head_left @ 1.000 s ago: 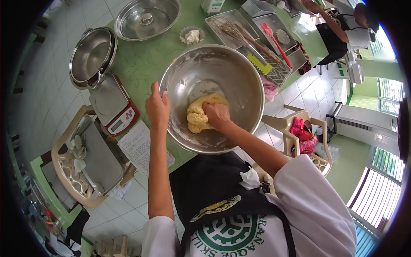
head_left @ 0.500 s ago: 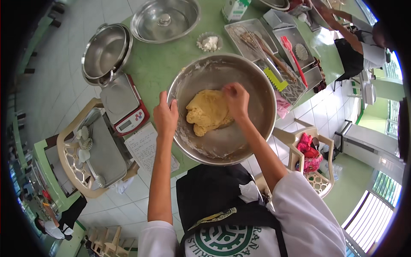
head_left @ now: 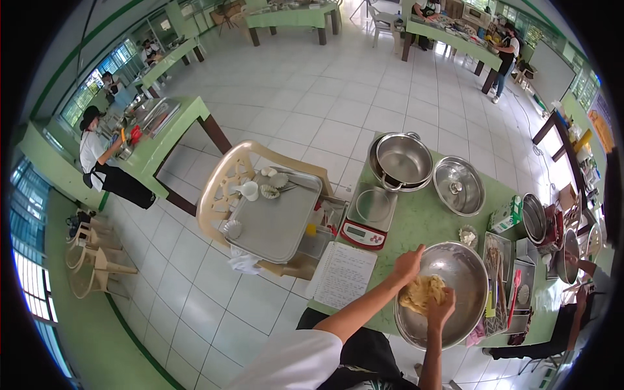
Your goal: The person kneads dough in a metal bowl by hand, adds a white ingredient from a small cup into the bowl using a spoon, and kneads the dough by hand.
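A wide stainless steel mixing bowl [head_left: 467, 279] sits at the near edge of the green table, with a lump of yellow dough [head_left: 415, 298] at its left side. My left hand [head_left: 408, 265] grips the bowl's left rim, its thumb over the edge. Inside the bowl, my right hand [head_left: 442, 309] has its curled fingers pressed into the dough, whose surface looks ragged. Part of the dough is hidden by that hand.
Left of the bowl lie a handwritten notebook [head_left: 341, 274] and a red-and-white scale [head_left: 364, 235]. Steel pans [head_left: 403, 159] and a lid [head_left: 459, 185] stand behind. Trays with utensils [head_left: 497, 260] are to the right; a chair [head_left: 207, 201] holds a metal tray [head_left: 270, 221]. Other people work around the room.
The view has swung left and up, so the bowl appears lower right. My left hand stays on the rim; my right hand has pressed into the dough, which looks more bunched up.
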`<act>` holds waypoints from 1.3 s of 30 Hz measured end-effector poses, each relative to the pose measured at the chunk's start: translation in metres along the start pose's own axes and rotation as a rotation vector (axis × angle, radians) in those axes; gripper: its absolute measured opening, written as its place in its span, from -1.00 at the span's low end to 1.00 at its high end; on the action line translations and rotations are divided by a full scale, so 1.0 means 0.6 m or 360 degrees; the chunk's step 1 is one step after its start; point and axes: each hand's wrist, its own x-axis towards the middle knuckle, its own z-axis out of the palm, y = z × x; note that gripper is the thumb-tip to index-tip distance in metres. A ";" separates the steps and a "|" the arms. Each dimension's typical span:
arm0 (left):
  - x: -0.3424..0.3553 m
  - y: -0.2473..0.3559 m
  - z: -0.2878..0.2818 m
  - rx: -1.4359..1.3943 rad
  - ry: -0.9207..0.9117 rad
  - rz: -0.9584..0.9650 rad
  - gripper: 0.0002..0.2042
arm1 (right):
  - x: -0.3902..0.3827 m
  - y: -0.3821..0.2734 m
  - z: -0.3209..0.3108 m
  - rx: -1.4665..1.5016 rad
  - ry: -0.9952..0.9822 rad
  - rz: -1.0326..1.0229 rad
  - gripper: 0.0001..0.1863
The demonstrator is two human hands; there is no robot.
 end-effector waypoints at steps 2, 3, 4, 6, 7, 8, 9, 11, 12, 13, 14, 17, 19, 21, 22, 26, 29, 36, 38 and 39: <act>0.004 -0.012 -0.001 0.0141 -0.0076 -0.0076 -0.51 | -0.005 -0.039 -0.036 -0.0537 -0.0050 -0.0415 -0.64; 0.007 -0.020 0.006 0.0149 -0.0057 -0.0110 -0.51 | -0.006 -0.040 -0.037 -0.0527 -0.0085 -0.0431 -0.64; 0.003 -0.023 0.016 0.0132 -0.0053 -0.0100 -0.51 | -0.016 -0.028 -0.039 -0.0732 -0.0135 -0.0347 -0.64; 0.013 -0.007 0.044 0.0087 0.0042 0.0114 -0.52 | -0.019 0.043 -0.029 -0.1173 -0.0023 -0.0560 -0.63; 0.014 0.004 0.053 0.0058 0.0011 0.0123 -0.52 | -0.017 0.019 -0.022 -0.1169 -0.0179 -0.0423 -0.71; 0.014 0.021 0.061 0.0096 0.0005 0.0104 -0.53 | -0.002 0.036 -0.007 -0.1139 -0.0240 -0.0452 -0.71; 0.014 0.019 0.055 -0.0024 0.0012 0.0120 -0.58 | 0.017 0.069 -0.005 -0.1158 -0.0343 -0.0322 -0.77; 0.004 0.014 0.024 0.0016 -0.0014 0.0040 -0.59 | 0.047 0.120 0.016 -0.1164 -0.0334 -0.0386 -0.81; -0.002 0.009 0.014 0.0037 -0.0053 0.0012 -0.61 | 0.056 0.123 0.036 -0.1153 -0.0382 -0.0402 -0.81; -0.005 0.010 0.008 0.0004 -0.0051 -0.0044 -0.61 | 0.062 0.126 0.056 -0.1129 -0.0382 -0.0415 -0.80; -0.006 0.014 0.001 0.0023 -0.0056 -0.0066 -0.61 | 0.067 0.129 0.075 -0.1100 -0.0365 -0.0413 -0.80; -0.009 0.029 -0.004 0.0139 -0.0162 -0.0141 -0.62 | 0.103 0.146 0.125 -0.1027 -0.0182 -0.0541 -0.84; -0.002 0.040 0.011 0.0075 -0.0138 -0.0102 -0.64 | 0.141 0.150 0.139 -0.1059 0.0062 -0.0503 -0.84; -0.002 0.060 0.036 -0.0036 -0.0146 -0.0068 -0.74 | 0.159 0.127 0.116 -0.0311 0.0233 -0.0333 -0.82; 0.005 0.038 0.034 0.0072 -0.0261 -0.0129 -0.79 | 0.154 0.138 0.134 0.0170 0.0042 -0.0181 -0.85; 0.033 0.024 -0.016 0.0447 -0.0383 -0.0320 -0.68 | 0.155 0.115 0.142 -0.0031 -0.0270 0.0020 -0.86; 0.048 0.020 -0.036 0.0457 -0.0301 0.0010 -0.69 | 0.215 0.122 0.060 -0.0358 -0.0126 -0.0076 -0.83; 0.046 0.050 -0.009 0.0497 -0.0350 0.0207 -0.68 | 0.182 0.116 0.042 -0.0642 -0.0800 0.0531 -0.48; 0.044 0.036 -0.015 0.0483 -0.0323 0.0236 -0.68 | 0.114 0.087 0.040 -0.0854 -0.0841 0.0183 -0.53; 0.041 0.029 -0.018 0.0470 -0.0304 0.0259 -0.68 | 0.067 0.073 0.032 -0.0987 -0.0838 -0.0081 -0.55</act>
